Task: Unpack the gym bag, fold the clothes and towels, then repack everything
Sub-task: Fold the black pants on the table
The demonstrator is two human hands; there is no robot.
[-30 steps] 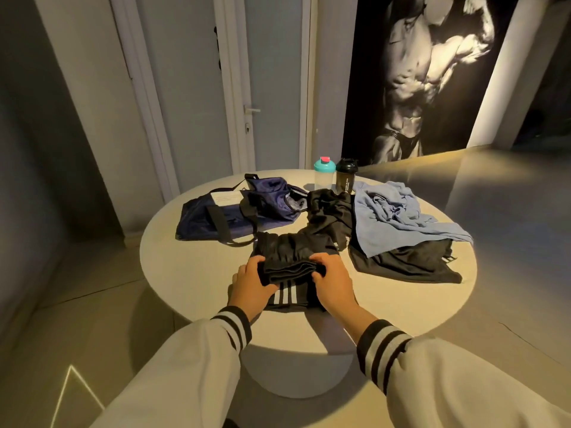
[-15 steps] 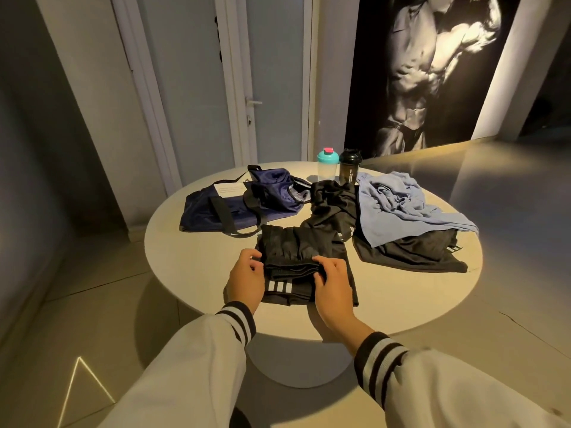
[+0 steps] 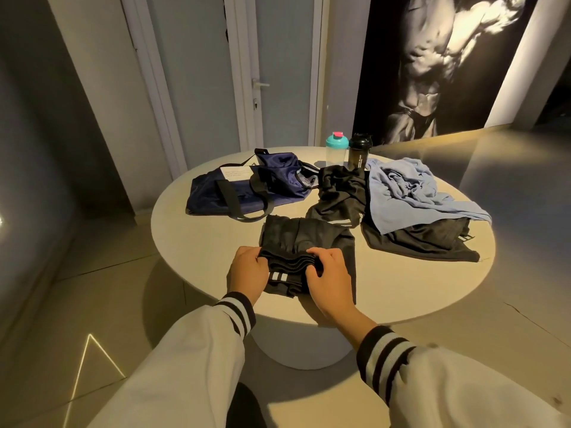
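— Where do we have the black shorts (image 3: 309, 239)?

— Near the front edge of the round surface (image 3: 200, 242), flat, with a folded ridge bunched up between our hands.

— And the fingers?

— Our left hand (image 3: 247, 273) has its fingers (image 3: 251, 254) curled round the left end of that ridge. Our right hand (image 3: 330, 279) has its fingers (image 3: 319, 256) curled over the right end, so both grip cloth.

— What room do we have?

— Bare surface to the left and to the near right. The navy gym bag (image 3: 247, 193) lies just behind, its strap near the shorts' far hem. A crumpled black garment (image 3: 340, 193) reaches their far right corner; we cannot tell whether it touches. The light blue towel (image 3: 411, 196) lies well apart on the right.
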